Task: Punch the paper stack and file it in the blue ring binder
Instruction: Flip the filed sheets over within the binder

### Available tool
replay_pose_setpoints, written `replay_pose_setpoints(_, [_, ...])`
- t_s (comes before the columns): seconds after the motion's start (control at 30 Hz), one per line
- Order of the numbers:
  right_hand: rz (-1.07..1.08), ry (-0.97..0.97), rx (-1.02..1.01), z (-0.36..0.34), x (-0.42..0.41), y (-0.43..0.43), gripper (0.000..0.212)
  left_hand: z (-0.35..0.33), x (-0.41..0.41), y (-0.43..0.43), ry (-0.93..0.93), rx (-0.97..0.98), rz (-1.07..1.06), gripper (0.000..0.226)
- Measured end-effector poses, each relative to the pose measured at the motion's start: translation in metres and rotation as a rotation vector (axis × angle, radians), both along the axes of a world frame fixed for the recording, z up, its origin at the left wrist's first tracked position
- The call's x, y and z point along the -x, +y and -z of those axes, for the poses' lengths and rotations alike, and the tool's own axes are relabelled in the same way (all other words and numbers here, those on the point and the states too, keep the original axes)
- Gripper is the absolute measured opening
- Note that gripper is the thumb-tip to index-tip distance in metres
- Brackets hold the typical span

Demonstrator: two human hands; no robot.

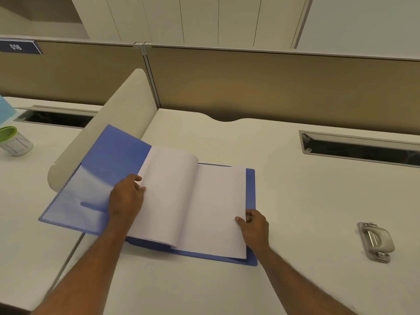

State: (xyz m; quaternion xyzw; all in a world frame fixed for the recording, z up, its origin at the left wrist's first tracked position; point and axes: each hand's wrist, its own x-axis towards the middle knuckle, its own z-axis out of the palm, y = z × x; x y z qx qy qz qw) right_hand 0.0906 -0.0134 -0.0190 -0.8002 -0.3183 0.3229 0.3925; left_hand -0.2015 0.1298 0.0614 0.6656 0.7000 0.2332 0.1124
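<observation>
The blue ring binder lies open on the white desk, its front cover propped against a low divider on the left. White paper lies inside it, with some sheets curled over toward the left. My left hand rests on the left edge of those turned sheets, fingers bent around them. My right hand pinches the right edge of the flat paper near its lower corner. A grey metal hole punch sits on the desk to the right, apart from both hands.
A rounded white divider stands behind the binder's cover. On the neighbouring desk at left sits a white cup with a green rim. Cable slots are cut into the desk near the tan partition.
</observation>
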Motion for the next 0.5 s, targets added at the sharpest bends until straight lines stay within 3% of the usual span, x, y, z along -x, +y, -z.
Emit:
replay_pose_setpoints(0.3, [-0.012,-0.015,0.01,-0.001,-0.002,0.001,0.017,0.015,0.008,0.01,0.217,-0.063,0.086,0.035])
replay_pose_setpoints(0.43, [0.002,0.015,-0.09,-0.008,0.006,-0.004,0.027,0.008,-0.043,-0.008,0.004,-0.169,0.267,0.02])
replay_pose_setpoints(0.5, [0.024,0.055,-0.156,-0.012,0.009,-0.008,0.03,0.009,-0.087,-0.027,-0.169,-0.059,0.349,0.011])
